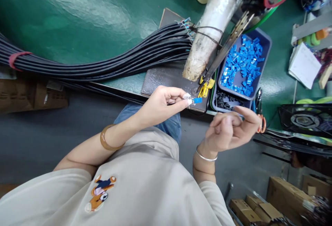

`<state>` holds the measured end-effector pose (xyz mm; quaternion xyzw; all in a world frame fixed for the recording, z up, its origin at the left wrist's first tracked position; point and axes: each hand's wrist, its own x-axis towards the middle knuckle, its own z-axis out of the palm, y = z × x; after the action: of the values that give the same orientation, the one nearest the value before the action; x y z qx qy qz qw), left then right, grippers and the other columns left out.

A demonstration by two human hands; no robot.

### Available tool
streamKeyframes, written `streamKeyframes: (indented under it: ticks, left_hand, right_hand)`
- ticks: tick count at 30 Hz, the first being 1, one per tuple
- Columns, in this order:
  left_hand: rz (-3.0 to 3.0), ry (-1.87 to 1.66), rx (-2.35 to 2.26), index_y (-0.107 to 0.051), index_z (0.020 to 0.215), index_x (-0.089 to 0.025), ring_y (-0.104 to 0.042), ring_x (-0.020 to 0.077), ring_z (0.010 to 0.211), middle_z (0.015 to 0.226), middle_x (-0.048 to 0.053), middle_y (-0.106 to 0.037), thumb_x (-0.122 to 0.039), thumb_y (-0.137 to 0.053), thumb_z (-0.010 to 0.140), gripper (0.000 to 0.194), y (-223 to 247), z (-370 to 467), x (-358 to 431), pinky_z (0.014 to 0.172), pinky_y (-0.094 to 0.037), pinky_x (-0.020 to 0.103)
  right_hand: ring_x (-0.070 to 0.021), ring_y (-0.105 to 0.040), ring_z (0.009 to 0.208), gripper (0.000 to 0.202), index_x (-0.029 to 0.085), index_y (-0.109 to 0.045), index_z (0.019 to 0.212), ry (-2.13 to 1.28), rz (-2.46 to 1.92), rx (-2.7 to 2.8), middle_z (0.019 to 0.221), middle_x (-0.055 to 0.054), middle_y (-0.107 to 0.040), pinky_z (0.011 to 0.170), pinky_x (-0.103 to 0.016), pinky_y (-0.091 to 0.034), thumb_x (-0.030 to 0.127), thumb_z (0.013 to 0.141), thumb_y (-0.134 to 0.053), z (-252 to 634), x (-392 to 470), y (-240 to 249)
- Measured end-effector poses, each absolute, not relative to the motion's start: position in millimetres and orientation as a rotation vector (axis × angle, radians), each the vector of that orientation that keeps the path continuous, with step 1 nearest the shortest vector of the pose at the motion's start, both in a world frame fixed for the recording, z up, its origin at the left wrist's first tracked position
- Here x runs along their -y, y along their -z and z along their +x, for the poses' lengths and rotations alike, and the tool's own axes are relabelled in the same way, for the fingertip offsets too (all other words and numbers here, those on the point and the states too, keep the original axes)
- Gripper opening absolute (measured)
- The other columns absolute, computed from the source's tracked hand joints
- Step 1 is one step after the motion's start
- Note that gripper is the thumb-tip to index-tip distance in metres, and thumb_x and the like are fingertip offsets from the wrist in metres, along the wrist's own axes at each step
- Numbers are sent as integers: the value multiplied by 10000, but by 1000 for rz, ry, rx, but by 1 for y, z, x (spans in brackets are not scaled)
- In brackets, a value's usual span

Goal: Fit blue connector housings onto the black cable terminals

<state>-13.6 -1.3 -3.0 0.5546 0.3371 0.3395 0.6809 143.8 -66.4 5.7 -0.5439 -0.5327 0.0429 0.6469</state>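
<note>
My left hand (172, 100) is closed in a pinch, with white covering on the thumb and fingertip. Out of the pinch sticks a small blue connector (197, 100) with short thin wires at its base. My right hand (232, 127) is apart from it, to the right, just in front of the bins. Its fingers are curled in and slightly blurred; whether something small lies in them is hidden. Behind the connector, yellow-handled pliers (206, 87) rest at the edge of the dark work board (166, 81).
A bundle of black cables (116, 63) runs across the green table (85, 18). A wrapped post (207, 36) stands over the board. Blue connectors fill a grey bin (267, 43); black pieces (225, 101) lie in the lower one. Orange-handled scissors (262, 124) are beside my right hand.
</note>
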Motion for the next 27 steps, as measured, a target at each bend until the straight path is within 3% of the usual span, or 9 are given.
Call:
streamKeyframes:
  ticks: [2, 4, 6, 11, 20, 27]
  left_hand:
    - [1228, -744, -756, -624, 723, -121, -347, 50, 525, 577, -40, -417, -269, -631, 841, 190, 2, -13, -1, 479, -269, 189]
    - [1224, -744, -762, -606, 706, -127, -325, 48, 513, 564, -45, -393, -261, -625, 838, 189, 0, -11, -3, 472, -245, 193]
    - [1233, -759, -766, -591, 693, -134, -302, 46, 502, 554, -50, -372, -248, -616, 838, 185, 0, -9, -4, 465, -226, 196]
    - [1278, -833, -785, -583, 683, -141, -322, 51, 515, 575, -40, -399, -211, -595, 837, 170, 4, -2, -5, 477, -267, 197]
    - [1364, -932, -866, -614, 737, -143, -424, 62, 547, 613, -22, -492, -195, -596, 833, 110, 3, 3, -6, 529, -368, 193]
    - [1340, -817, -823, -603, 726, -141, -355, 58, 522, 585, -37, -424, -212, -590, 847, 141, 0, -1, -6, 492, -309, 198]
  right_hand:
    - [-62, -543, 378, 243, 229, -582, 1130, -57, -1203, 1190, 690, 64, -686, 346, -183, -409, 167, 896, -560, 144, 65, -3]
    - [-112, -698, 558, 250, 226, -562, 1123, -27, -1274, 1260, 870, 24, -758, 501, -239, -581, 116, 898, -555, 144, 64, 2]
    - [-164, -759, 772, 209, 219, -587, 1040, 10, -1346, 1387, 944, 11, -764, 688, -321, -653, 103, 868, -610, 144, 64, 6]
    - [-171, -744, 913, 158, 220, -609, 921, 68, -1376, 1620, 1070, -30, -742, 786, -330, -651, 108, 825, -668, 144, 59, 15]
    - [-162, -730, 892, 206, 209, -641, 884, 93, -1348, 1599, 1023, -32, -744, 795, -324, -648, 56, 766, -712, 143, 48, 9]
    - [-137, -736, 835, 210, 206, -605, 853, 106, -1325, 1609, 1039, -27, -748, 732, -275, -652, 49, 757, -707, 141, 54, 11]
